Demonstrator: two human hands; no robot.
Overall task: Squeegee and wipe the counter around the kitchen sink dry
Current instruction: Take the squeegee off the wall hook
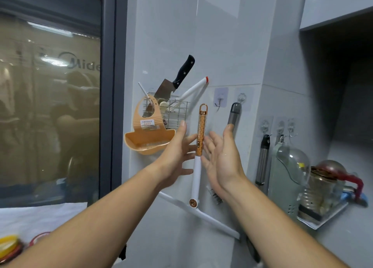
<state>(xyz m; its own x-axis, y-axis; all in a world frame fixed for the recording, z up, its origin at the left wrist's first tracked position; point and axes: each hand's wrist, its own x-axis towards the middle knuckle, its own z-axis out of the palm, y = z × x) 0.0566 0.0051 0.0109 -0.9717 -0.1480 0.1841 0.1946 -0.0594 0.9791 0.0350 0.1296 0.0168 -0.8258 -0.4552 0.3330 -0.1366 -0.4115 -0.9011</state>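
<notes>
A squeegee (198, 166) stands upright in front of the white tiled wall. It has a copper and white handle, and its white blade (214, 220) slants at the bottom. My left hand (177, 152) reaches in from the left, fingers spread, their tips against the handle and partly behind it. My right hand (220, 156) faces it from the right, palm open, fingertips touching the handle. The squeegee seems pinned between the two sets of fingers, with neither thumb wrapped around it. The sink and any cloth are out of sight.
On the wall hang an orange drain basket (148, 140), a wire rack (173, 112) holding a cleaver (171, 84), adhesive hooks (221, 101) and a grey-handled tool (234, 114). Jars on a tray (321, 193) stand at right. A dark window (50, 106) fills the left.
</notes>
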